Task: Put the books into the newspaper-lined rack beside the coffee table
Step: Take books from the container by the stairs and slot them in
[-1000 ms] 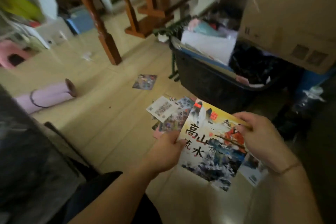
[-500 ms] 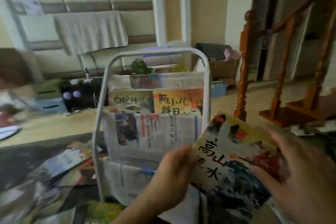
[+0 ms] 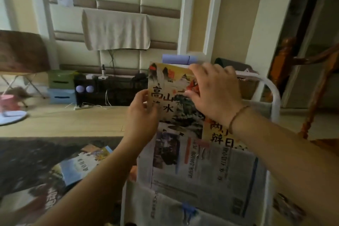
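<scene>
I hold a thin picture book [image 3: 170,97] with a mountain painting and black characters upright at the rack's upper tier. My left hand [image 3: 142,115] pinches its left edge. My right hand [image 3: 214,90] grips its top right part, fingers curled over the cover. The white-framed rack [image 3: 275,97] has tiers lined with newspaper [image 3: 201,163]. An orange book [image 3: 220,137] stands in the upper tier, partly behind my right wrist. The held book's lower edge sits in front of that tier; whether it is inside I cannot tell.
Several books [image 3: 82,165] lie on the dark coffee table [image 3: 27,154] at lower left. A black TV bench [image 3: 113,88] and stacked boxes [image 3: 61,86] line the far wall. A wooden stair post [image 3: 315,97] stands right of the rack.
I turned from the floor and black bin to the rack. The book rose from low right of the rack up to its upper tier, both hands staying on it.
</scene>
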A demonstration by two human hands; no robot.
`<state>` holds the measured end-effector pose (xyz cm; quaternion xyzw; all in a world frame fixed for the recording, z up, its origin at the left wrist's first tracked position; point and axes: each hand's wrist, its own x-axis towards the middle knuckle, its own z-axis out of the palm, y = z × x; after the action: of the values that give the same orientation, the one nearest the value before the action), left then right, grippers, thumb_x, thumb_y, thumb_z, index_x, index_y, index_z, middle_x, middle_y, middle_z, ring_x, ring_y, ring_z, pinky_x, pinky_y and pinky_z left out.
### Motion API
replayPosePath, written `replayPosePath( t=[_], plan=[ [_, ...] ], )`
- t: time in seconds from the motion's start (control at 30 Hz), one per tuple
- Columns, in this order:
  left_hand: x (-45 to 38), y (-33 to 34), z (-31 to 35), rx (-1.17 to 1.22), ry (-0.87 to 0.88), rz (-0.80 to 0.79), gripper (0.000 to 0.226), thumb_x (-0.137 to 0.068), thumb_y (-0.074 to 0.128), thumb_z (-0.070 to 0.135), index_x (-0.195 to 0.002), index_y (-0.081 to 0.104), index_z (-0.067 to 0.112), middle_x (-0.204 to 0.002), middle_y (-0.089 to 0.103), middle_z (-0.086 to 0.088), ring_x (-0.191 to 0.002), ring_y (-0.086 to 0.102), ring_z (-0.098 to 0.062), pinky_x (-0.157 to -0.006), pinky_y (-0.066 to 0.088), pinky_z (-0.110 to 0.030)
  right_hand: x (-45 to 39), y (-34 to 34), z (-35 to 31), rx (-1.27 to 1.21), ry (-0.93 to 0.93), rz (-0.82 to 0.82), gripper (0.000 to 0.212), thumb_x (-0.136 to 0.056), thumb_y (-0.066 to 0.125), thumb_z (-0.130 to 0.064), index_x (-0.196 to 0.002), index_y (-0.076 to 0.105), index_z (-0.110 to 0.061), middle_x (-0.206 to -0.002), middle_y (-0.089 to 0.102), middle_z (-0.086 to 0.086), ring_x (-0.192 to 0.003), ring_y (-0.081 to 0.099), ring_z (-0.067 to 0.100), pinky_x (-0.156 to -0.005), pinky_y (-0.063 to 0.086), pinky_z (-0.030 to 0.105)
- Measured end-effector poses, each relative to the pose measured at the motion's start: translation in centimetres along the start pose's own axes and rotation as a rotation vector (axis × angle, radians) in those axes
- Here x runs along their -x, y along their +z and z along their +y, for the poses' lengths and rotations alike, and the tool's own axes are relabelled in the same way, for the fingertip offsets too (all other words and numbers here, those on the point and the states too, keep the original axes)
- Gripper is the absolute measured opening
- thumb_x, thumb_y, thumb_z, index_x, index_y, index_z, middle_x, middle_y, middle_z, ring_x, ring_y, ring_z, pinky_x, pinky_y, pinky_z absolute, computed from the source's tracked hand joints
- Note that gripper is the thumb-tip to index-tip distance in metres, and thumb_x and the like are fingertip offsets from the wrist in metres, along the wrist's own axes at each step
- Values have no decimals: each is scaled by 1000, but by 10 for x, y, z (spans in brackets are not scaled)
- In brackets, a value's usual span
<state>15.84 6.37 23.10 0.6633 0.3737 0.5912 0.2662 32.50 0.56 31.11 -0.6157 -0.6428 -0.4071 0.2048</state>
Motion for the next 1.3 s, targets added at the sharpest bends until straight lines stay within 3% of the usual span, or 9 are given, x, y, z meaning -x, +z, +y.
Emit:
replayPosePath(
  t=[0.17, 0.37, 0.53, 0.63, 0.73, 1.03, 1.17, 1.23, 1.3],
  plan=[
    [-8, 15, -20, -3, -72, -123, 43, -92, 60, 19, -129, 42, 32, -120, 55, 10, -112, 58, -13, -91, 57, -40, -8, 38, 0, 14, 2, -5, 52, -81, 65, -53, -120, 50, -23, -110, 59, 2, -99, 56, 25, -89, 40, 42],
    [7, 18, -35, -61, -34, -156, 31, -93, 58, 20, -114, 42, 37, -109, 58, 14, -102, 61, -6, -82, 58, -31, 20, 59, 0, 100, -57, 11, 53, -81, 63, -58, -116, 53, -20, -103, 61, 3, -90, 57, 26, -83, 38, 42],
    [14, 18, -43, -500, 30, -290, 35, -93, 58, 34, -125, 54, 20, -125, 52, 4, -108, 54, -13, -93, 54, -34, 39, 74, -3, 106, -100, -118, 64, -77, 64, -62, -125, 52, -21, -112, 57, 5, -99, 55, 27, -90, 39, 46],
    [14, 17, -41, -594, 43, -306, 26, -95, 53, 38, -113, 59, 19, -116, 55, 3, -96, 55, -13, -86, 54, -31, 44, 75, -4, 133, -128, -207, 68, -77, 59, -69, -128, 53, -24, -117, 56, 5, -105, 51, 28, -95, 35, 50],
    [15, 20, -42, -703, 27, -309, 31, -96, 48, 45, -113, 57, 21, -113, 57, 2, -97, 56, -16, -88, 54, -41, 43, 71, -5, 142, -118, -252, 70, -76, 58, -71, -129, 55, -26, -119, 57, 4, -110, 49, 29, -96, 34, 51],
    [20, 24, -43, -627, -23, -314, 42, -94, 53, 41, -129, 53, 18, -134, 51, -1, -118, 50, -20, -101, 48, -43, 46, 66, -9, 86, -97, -284, 64, -85, 58, -57, -138, 48, -22, -123, 51, 4, -113, 47, 27, -99, 32, 50],
    [38, 39, -33, -666, -61, -311, 60, -94, 52, 45, -147, 33, 25, -163, 12, -5, -148, 19, -29, -118, 26, -52, 54, 53, -9, 46, -95, -298, 60, -94, 46, -49, -146, 36, -21, -137, 49, 3, -125, 45, 27, -110, 21, 57],
    [57, 51, -19, -614, 34, -303, 69, -97, 48, 45, -155, 14, 28, -165, -9, 0, -151, -5, -21, -122, 9, -47, 72, 40, 1, -41, -68, -255, 60, -94, 46, -48, -147, 34, -23, -142, 49, 1, -132, 42, 27, -112, 17, 61],
    [78, 66, 1, -506, 218, -326, 69, -99, 48, 36, -156, 10, 30, -165, -8, 4, -150, -10, -13, -122, 5, -40, 105, 23, 16, -114, -60, -177, 58, -92, 48, -46, -144, 42, -24, -145, 49, 2, -136, 39, 29, -111, 22, 62]
  ],
)
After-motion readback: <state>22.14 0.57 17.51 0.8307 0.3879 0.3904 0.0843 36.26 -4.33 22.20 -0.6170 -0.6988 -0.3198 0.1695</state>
